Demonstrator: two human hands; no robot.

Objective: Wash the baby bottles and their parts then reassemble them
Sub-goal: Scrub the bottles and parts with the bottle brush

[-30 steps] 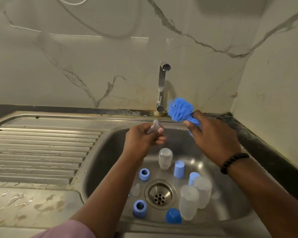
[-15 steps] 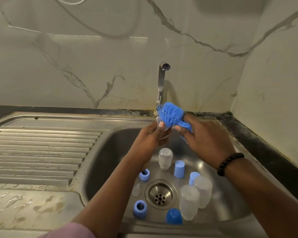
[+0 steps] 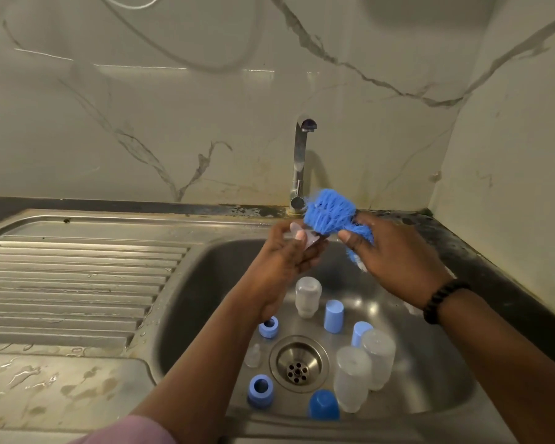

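Head view: we see one steel sink [image 3: 186, 283] below a tap [image 3: 300, 161].
Left hand [image 3: 289, 254]: fingers curled, pinching a clear teat [image 3: 305, 237] above the basin.
Right hand [image 3: 394, 257]: gripping a blue mesh scrubber [image 3: 330, 214], which touches the teat.
Basin contents: around the drain [image 3: 298, 363] we count three upturned clear bottles, at 12 [image 3: 307, 296] and at 3 o'clock [image 3: 353, 376] [image 3: 378, 357].
Blue parts: caps at 1 [image 3: 334, 315], 2 [image 3: 360, 331] and 5 o'clock [image 3: 323, 405]; rings at 10 [image 3: 269, 327] and 7 o'clock [image 3: 261, 390].
Second teat [image 3: 253, 355]: at 9 o'clock.
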